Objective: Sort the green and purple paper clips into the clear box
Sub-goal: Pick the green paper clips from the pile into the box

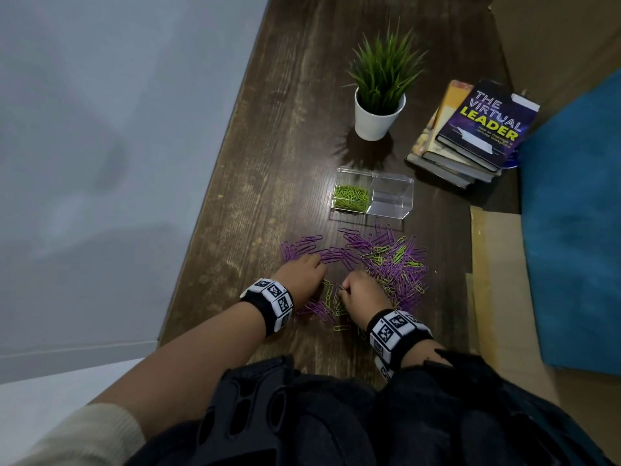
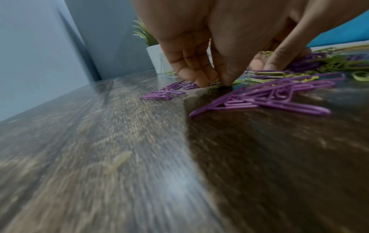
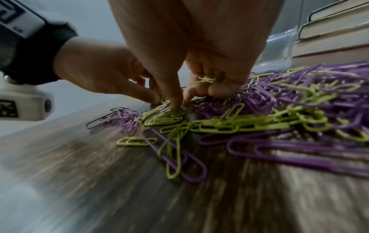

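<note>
A mixed pile of green and purple paper clips [image 1: 395, 264] lies on the dark wooden table [image 1: 268, 163], with a loose group of purple clips [image 1: 302, 245] to its left. The clear box [image 1: 391, 186] stands behind the pile; its left half holds green clips [image 1: 351, 196] and its right half is bare. My left hand [image 2: 213, 82] has fingertips and thumb down on the table, pinching at a green clip. My right hand [image 3: 179, 100] keeps a few green clips [image 3: 205, 78] tucked under its curled fingers while thumb and forefinger press on more green clips [image 3: 165, 116].
A potted plant [image 1: 379, 109] in a white pot stands behind the box. A stack of books [image 1: 470, 136] sits at the back right. Cardboard [image 1: 497, 280] and a blue cloth [image 1: 578, 213] border the table's right side. The wall runs along the left edge.
</note>
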The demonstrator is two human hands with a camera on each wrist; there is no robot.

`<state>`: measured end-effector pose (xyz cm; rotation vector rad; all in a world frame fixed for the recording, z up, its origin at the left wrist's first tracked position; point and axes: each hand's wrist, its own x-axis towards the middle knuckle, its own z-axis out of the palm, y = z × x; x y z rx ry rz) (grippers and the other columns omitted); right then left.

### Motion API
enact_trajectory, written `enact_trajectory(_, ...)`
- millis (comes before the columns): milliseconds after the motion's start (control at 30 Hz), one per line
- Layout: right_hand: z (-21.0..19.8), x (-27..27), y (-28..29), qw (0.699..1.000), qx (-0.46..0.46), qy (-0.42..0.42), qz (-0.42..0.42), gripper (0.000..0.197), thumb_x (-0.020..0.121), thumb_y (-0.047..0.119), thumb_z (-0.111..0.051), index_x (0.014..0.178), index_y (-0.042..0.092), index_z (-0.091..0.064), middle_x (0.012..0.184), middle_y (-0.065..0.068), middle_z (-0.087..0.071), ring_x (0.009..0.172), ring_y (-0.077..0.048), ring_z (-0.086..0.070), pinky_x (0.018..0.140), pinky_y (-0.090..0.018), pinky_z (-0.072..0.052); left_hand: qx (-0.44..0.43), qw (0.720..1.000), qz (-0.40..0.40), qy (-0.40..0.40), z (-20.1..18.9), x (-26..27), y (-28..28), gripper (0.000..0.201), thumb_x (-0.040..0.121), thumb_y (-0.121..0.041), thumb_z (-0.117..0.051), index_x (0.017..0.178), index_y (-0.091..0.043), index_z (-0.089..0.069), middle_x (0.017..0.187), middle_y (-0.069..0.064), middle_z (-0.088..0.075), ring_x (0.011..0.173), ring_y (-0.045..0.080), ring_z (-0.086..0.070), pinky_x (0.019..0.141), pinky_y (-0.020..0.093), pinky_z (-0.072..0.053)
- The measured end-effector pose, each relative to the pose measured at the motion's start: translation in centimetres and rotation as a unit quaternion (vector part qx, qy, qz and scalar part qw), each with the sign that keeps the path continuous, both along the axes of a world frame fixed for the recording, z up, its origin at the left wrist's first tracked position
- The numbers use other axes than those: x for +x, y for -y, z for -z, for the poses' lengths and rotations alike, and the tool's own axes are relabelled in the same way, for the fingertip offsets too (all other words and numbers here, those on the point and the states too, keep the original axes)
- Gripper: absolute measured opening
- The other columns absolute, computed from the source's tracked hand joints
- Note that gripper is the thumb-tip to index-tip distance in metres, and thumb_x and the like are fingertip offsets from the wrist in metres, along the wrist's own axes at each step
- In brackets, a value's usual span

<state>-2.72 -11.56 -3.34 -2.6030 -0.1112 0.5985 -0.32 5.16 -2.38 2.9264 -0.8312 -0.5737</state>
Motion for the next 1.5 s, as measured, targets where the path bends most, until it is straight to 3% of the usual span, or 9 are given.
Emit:
enact_trajectory(300, -1.4, 1.5, 1.0, 0.987, 0.106, -0.063, 0.107, 0.008, 0.092, 0.023, -0.059, 0.091, 0.015, -0.059, 0.092, 0.001, -0.061, 0.077, -0.013, -0.056, 0.061, -0.025, -0.041, -0.004, 1.000, -0.018, -0.013, 1.1, 0.1, 0.3, 0.031, 0.094, -0.007, -0.045, 0.124, -0.001, -0.042, 0.126, 0.017, -0.044, 0.115, 0.032, -0.044, 0.097, 0.040, -0.043)
enact_trajectory(467, -2.3, 2.5, 3.0, 0.902, 0.312, -0.187, 0.233, 0.029, 0.092, 0.003, -0.052, 0.118, 0.014, -0.057, 0.094, -0.006, -0.064, 0.072, -0.014, -0.056, 0.062, -0.027, -0.047, -0.098, 0.990, -0.098, -0.031, 0.9, 0.2, 0.1, 0.016, 0.093, -0.011, -0.049, 0.108, -0.009, -0.050, 0.113, 0.010, -0.055, 0.106, 0.027, -0.051, 0.087, 0.033, -0.043)
enact_trajectory(567, -2.3, 2.7, 3.5, 0.883, 0.339, -0.198, 0.259, 0.030, 0.092, -0.002, -0.047, 0.118, 0.007, -0.057, 0.087, -0.007, -0.062, 0.071, -0.016, -0.056, 0.062, -0.028, -0.048, -0.236, 0.932, -0.263, -0.073, 0.1, 0.3, -0.1, 0.013, 0.096, -0.014, -0.048, 0.105, -0.012, -0.057, 0.104, 0.002, -0.059, 0.094, 0.017, -0.055, 0.079, 0.027, -0.042)
enact_trajectory(700, -1.9, 2.4, 3.0, 0.972, 0.166, -0.126, 0.112, 0.011, 0.091, 0.015, -0.057, 0.099, 0.018, -0.064, 0.094, 0.001, -0.063, 0.074, -0.014, -0.059, 0.062, -0.027, -0.049, -0.372, 0.801, -0.432, -0.182, 0.0, 0.4, 0.0, 0.021, 0.098, -0.011, -0.042, 0.095, -0.020, -0.061, 0.080, -0.001, -0.065, 0.069, 0.012, -0.060, 0.059, 0.024, -0.048)
enact_trajectory(800, -1.4, 1.9, 2.2, 0.997, 0.047, -0.061, -0.018, 0.010, 0.090, 0.022, -0.061, 0.099, 0.019, -0.062, 0.093, 0.007, -0.057, 0.087, -0.013, -0.056, 0.078, -0.028, -0.049, -0.394, 0.750, -0.478, -0.232, 0.0, 0.7, 0.0, 0.027, 0.096, -0.010, -0.037, 0.082, -0.020, -0.058, 0.063, 0.000, -0.057, 0.058, 0.015, -0.052, 0.049, 0.022, -0.037)
enact_trajectory(967, -0.9, 1.7, 1.6, 0.997, -0.010, -0.003, -0.078, 0.014, 0.091, 0.020, -0.060, 0.103, 0.013, -0.062, 0.110, -0.003, -0.056, 0.102, -0.020, -0.056, 0.091, -0.034, -0.047, -0.227, 0.889, -0.371, -0.143, -0.4, 0.3, 1.0, 0.014, 0.094, -0.024, -0.051, 0.091, -0.013, -0.058, 0.086, 0.001, -0.061, 0.075, 0.016, -0.055, 0.065, 0.028, -0.043)
enact_trajectory(1067, -0.9, 1.8, 1.3, 0.996, -0.022, -0.009, -0.085, 0.009, 0.091, 0.018, -0.057, 0.097, 0.012, -0.060, 0.109, -0.005, -0.056, 0.100, -0.023, -0.055, 0.088, -0.035, -0.046, -0.165, 0.936, -0.292, -0.103, 0.3, 0.0, 1.2, 0.014, 0.091, -0.024, -0.057, 0.097, -0.011, -0.055, 0.102, 0.007, -0.058, 0.089, 0.022, -0.057, 0.077, 0.032, -0.045)
enact_trajectory(1367, -2.0, 2.1, 2.4, 0.990, 0.110, -0.069, 0.056, 0.006, 0.089, 0.019, -0.060, 0.088, 0.014, -0.058, 0.086, 0.000, -0.062, 0.070, -0.012, -0.056, 0.060, -0.026, -0.046, -0.114, 0.950, -0.262, -0.122, 1.0, 0.2, 1.5, 0.022, 0.092, -0.023, -0.055, 0.105, -0.005, -0.053, 0.115, 0.015, -0.051, 0.098, 0.029, -0.056, 0.085, 0.036, -0.045)
enact_trajectory(1500, -2.4, 2.4, 2.9, 0.936, 0.258, -0.170, 0.171, 0.020, 0.090, 0.007, -0.053, 0.106, 0.015, -0.062, 0.085, -0.003, -0.062, 0.060, -0.010, -0.047, 0.052, -0.022, -0.038, -0.099, 0.950, -0.265, -0.128, 0.8, 0.1, 1.7, 0.022, 0.093, -0.020, -0.050, 0.106, -0.003, -0.052, 0.113, 0.017, -0.051, 0.096, 0.032, -0.056, 0.082, 0.037, -0.045)
